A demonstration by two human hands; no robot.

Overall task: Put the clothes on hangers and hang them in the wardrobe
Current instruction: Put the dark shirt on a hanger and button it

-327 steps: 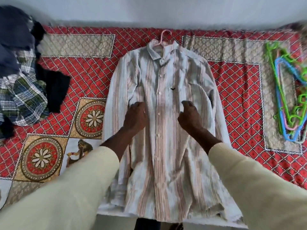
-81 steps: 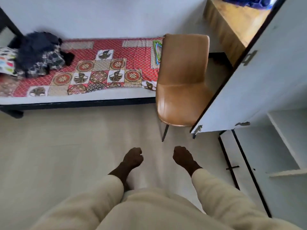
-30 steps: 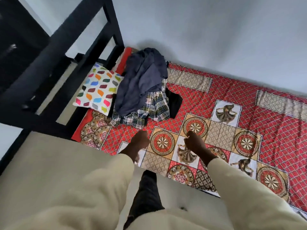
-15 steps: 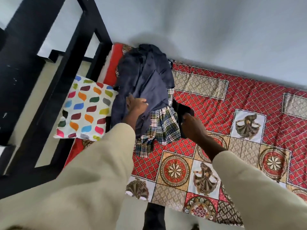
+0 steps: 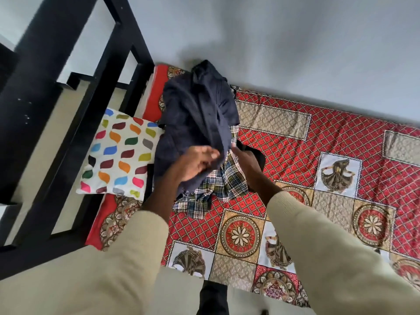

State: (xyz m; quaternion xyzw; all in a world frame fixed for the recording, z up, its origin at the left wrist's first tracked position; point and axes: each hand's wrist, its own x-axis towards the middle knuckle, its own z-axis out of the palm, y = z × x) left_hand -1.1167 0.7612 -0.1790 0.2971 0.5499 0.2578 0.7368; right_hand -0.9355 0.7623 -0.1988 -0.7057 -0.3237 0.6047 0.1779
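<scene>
Soft, even daylight; my left hand [image 5: 197,164] smears with motion blur, a faint shadow greys the wall [image 5: 295,42], edges bow outward

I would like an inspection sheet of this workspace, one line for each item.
Surface: bed under a red patterned cover, against a pale wall.
Job's things: dark navy garment on top of a plaid shirt; a black garment beside them. No hangers in view.
Clutter: multicoloured pillow at the head end.
Hands: left hand grips the navy garment's lower edge; right hand reaches to the pile, fingers hidden.
Cables: nothing seen.
Surroundings: black bed frame on the left; wardrobe not in view.
</scene>
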